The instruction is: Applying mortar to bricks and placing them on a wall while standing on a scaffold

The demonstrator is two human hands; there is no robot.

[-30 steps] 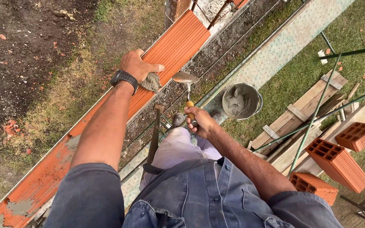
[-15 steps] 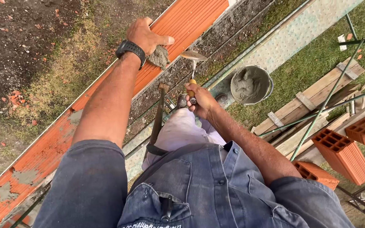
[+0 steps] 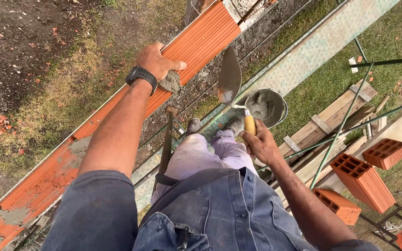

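The left hand [image 3: 154,60] lay in the upper middle of the frame, palm down on the top of the orange brick wall [image 3: 201,39], fingers spread and flat, gripping nothing; a black wristwatch [image 3: 141,75] sat on the wrist. Just below the thumb, a grey lump of mortar [image 3: 170,82] clung to the edge of the wall, touching the hand. The right hand [image 3: 259,144], in the middle of the frame, was closed around the yellow handle of a trowel [image 3: 230,76], whose blade pointed up toward the top of the frame, between the wall and a bucket [image 3: 266,106] holding grey mortar. The bucket stood on the scaffold plank [image 3: 322,39] right of the trowel, near the person's shoes. A hammer [image 3: 167,144] hung from the waist, left of the light trousers. In the lower right of the frame, hollow red bricks [image 3: 364,181] lay on the grass beside wooden planks [image 3: 331,121]. Patches of mortar showed on the wall in the lower left.
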